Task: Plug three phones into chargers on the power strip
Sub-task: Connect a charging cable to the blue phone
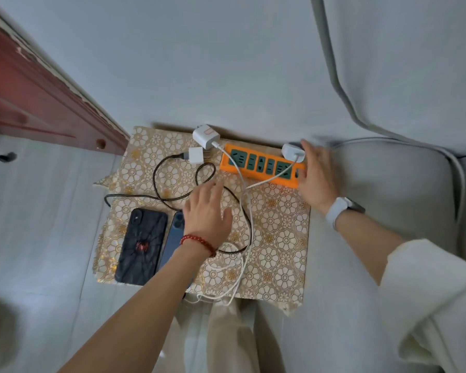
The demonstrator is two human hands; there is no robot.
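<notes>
- We've got the orange power strip (261,166) at the far edge of the desk (280,238), w/ one white charger (293,152) sitting on its right end; can't tell if it's pushed fully home.
- Right hand (316,179) lies flat on the strip's right end, fingers splayed, gripping nothing, fingertips touching that charger.
- Left hand (206,211) hovers wide open over the cables mid-desk, empty.
- Two more chargers are loose just left of the strip: the bigger white one (205,135) and the small cube (195,155) on the black braided cable (156,181).
- These look light, hard, smooth; we'd pinch the body by its sides, not yank the cord.
- White cable (242,265) is floppy and tangle-prone.
- Black phone (141,246) and blue phone (174,238) lie face-down, near-left, blue one partly under our left wrist; slick and breakable, so grip by the edges. Third phone isn't visible.
</notes>
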